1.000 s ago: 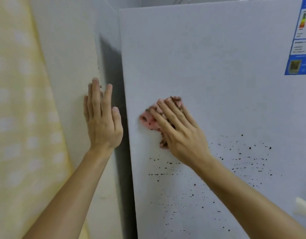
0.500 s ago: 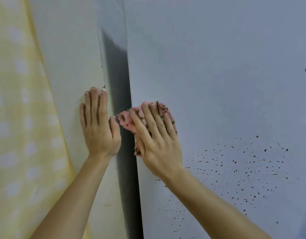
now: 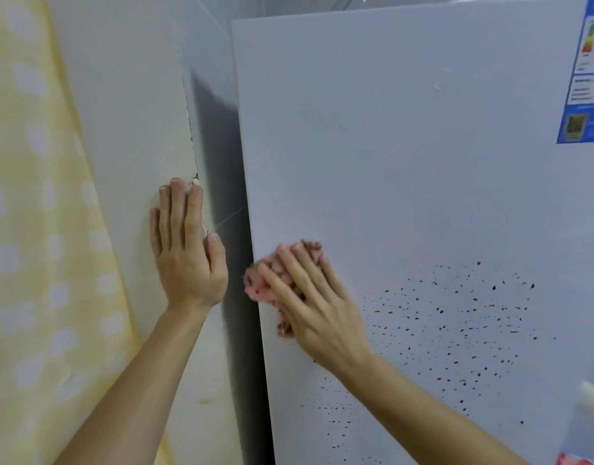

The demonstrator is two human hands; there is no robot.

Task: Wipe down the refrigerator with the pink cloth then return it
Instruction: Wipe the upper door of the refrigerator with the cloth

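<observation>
- Head view: the right hand (image 3: 319, 307) presses the pink cloth (image 3: 258, 283) against the refrigerator (image 3: 406, 162) near its left edge, fingers straight and spread.
- Left of the refrigerator, the left hand (image 3: 185, 256) lies flat on the wall (image 3: 131, 112), fingers straight, grasping nothing.
- Dark specks (image 3: 456, 323) dot the refrigerator's lower front.

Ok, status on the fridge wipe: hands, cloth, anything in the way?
Left hand flat on the wall. Right hand presses the pink cloth to the refrigerator near its left edge. Dark specks to its right, unwiped. Nothing blocking.
</observation>
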